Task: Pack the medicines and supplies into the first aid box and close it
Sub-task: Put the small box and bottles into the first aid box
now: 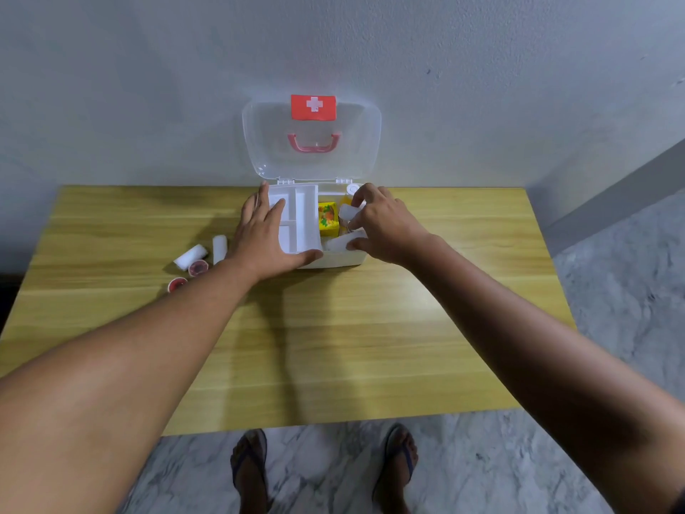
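I'm watching my left hand (264, 231) lying spread on the first aid box's (335, 258) white divider tray (296, 220), right hand (385, 226) pinching a gauze roll (343, 242) inside the box beside the yellow carton (328, 218)

box (335, 258): 1 | gauze rolls on table (190, 256): 2 | red-lidded jars (198, 268): 2 | hands (259, 231): 2

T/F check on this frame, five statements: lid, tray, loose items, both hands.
1. The first aid box lid is shut. False: it stands open against the wall.
2. The left hand rests on the white divider tray. True.
3. Two bandage rolls lie on the table left of the box. True.
4. The yellow carton lies outside the box. False: it is inside.
5. The right hand is away from the box. False: it reaches into it.
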